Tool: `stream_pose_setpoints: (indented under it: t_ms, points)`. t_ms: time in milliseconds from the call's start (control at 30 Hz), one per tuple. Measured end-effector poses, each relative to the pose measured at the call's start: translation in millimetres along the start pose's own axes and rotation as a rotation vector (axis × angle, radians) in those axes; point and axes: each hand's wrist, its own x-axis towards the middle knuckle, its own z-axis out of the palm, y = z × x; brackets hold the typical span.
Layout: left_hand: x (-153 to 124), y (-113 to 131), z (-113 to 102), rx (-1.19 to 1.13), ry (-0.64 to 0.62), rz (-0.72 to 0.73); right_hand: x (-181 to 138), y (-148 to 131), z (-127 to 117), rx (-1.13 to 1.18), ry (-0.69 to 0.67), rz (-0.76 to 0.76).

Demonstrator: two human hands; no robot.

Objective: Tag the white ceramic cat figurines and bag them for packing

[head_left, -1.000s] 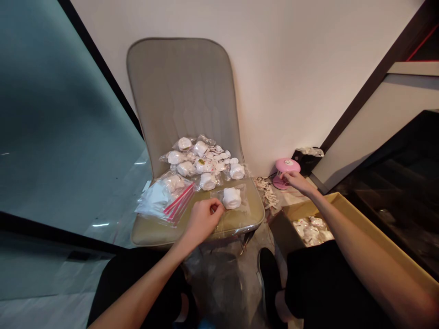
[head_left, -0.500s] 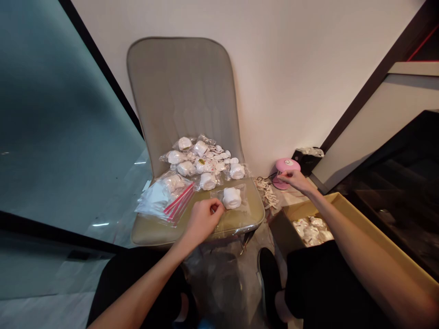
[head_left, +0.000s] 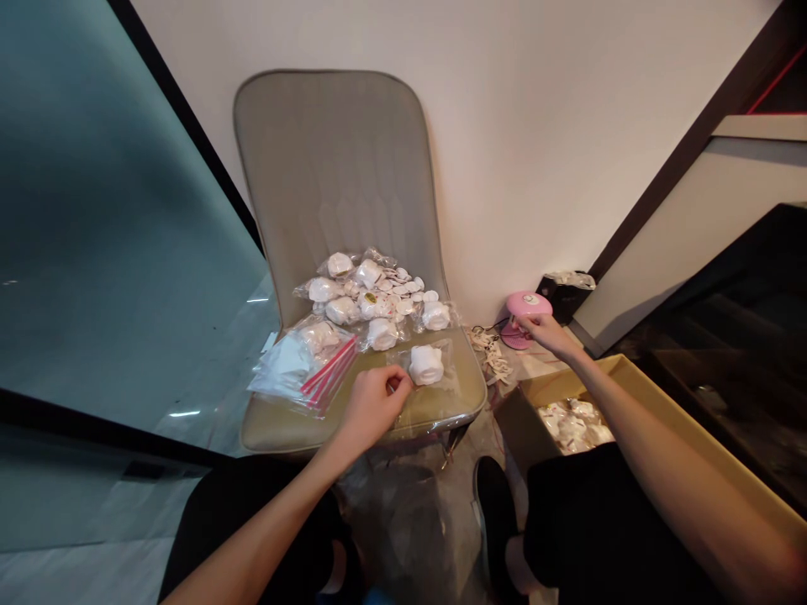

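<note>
My left hand (head_left: 379, 398) is closed in a pinch at the left edge of a clear plastic bag (head_left: 449, 376) lying on the chair seat. Inside that bag is a rounded white object (head_left: 427, 365) whose kind I cannot make out. Off to the right, my right hand (head_left: 545, 331) is held out with fingers pinched together, in front of a pink round-topped device (head_left: 528, 302) on the floor. Whatever those fingers hold, if anything, is too small to tell. Behind my left hand lie several bagged white objects (head_left: 382, 334) and flat zip bags with red strips (head_left: 329, 370).
The beige chair (head_left: 340, 168) stands against a wall. White round discs (head_left: 409, 286) are heaped at its seat's back. A cardboard box (head_left: 621, 378) with wrapped white pieces (head_left: 575, 424) sits at right, near white cables (head_left: 497, 357) on the floor. A glass panel (head_left: 126, 252) is at left.
My right hand has shifted very slightly beside the pink device, its fingers still pinched. My left hand and the bagged white object look unmoved.
</note>
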Motion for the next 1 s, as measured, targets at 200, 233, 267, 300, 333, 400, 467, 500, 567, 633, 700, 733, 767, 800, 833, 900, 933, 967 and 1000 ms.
stream_pose_setpoints:
  t_ms: [200, 233, 267, 300, 333, 400, 467, 500, 567, 633, 700, 733, 767, 800, 833, 900, 933, 967, 1000]
  points:
    - [0.8, 1.8, -0.4, 0.001, 0.000, -0.002, 2.9, 7.1, -0.9, -0.026, 0.012, -0.064]
    - [0.8, 2.0, -0.5, 0.000, -0.001, -0.003, 3.6, 8.4, -0.9, -0.023, 0.025, -0.065]
    - [0.7, 2.1, -0.5, 0.000, -0.002, -0.002, 4.2, 9.4, -0.9, -0.021, 0.040, -0.065]
    - [0.5, 2.1, -0.6, 0.000, -0.003, -0.003, 4.6, 10.1, -0.9, -0.020, 0.052, -0.066]
    - [0.4, 2.0, -0.6, 0.000, -0.004, -0.006, 4.9, 10.3, -0.9, -0.020, 0.058, -0.066]
    - [0.1, 1.7, -0.4, -0.002, -0.007, -0.011, 5.0, 9.7, -0.7, -0.026, 0.053, -0.068]
    - [0.1, 1.2, -0.1, -0.007, -0.011, -0.009, 4.6, 8.2, -0.6, -0.042, 0.041, -0.073]
    - [0.2, 0.9, 0.1, -0.009, -0.012, -0.008, 4.4, 7.4, -0.6, -0.047, 0.035, -0.071]
    - [0.6, 0.7, 0.4, -0.006, -0.012, -0.006, 4.0, 6.2, -0.5, -0.055, 0.031, -0.052]
    - [0.8, 0.8, 0.7, 0.000, -0.008, -0.006, 3.6, 5.6, -0.4, -0.067, 0.032, -0.031]
    - [0.6, 1.2, 1.1, 0.003, -0.003, -0.008, 3.3, 5.4, -0.3, -0.084, 0.045, -0.034]
    - [0.4, 1.4, 1.3, 0.002, -0.004, -0.010, 3.2, 5.3, -0.4, -0.089, 0.053, -0.042]
    - [0.1, 1.6, 1.5, 0.001, -0.005, -0.012, 3.1, 5.1, -0.4, -0.088, 0.062, -0.051]
    - [-0.1, 1.9, 1.6, -0.002, -0.007, -0.013, 3.0, 4.8, -0.4, -0.082, 0.072, -0.055]
    - [-0.3, 2.0, 1.6, -0.006, -0.010, -0.014, 2.9, 4.4, -0.5, -0.076, 0.078, -0.057]
    - [-0.4, 2.3, 1.2, -0.013, -0.014, -0.016, 2.7, 3.3, -0.4, -0.071, 0.069, -0.062]
    - [-0.3, 2.4, 1.0, -0.015, -0.015, -0.017, 2.7, 2.7, -0.2, -0.070, 0.058, -0.063]
    - [-0.2, 2.5, 0.7, -0.016, -0.013, -0.016, 2.6, 2.2, 0.1, -0.069, 0.045, -0.061]
    - [-0.1, 2.7, 0.4, -0.015, -0.012, -0.014, 2.5, 1.7, 0.4, -0.067, 0.033, -0.056]
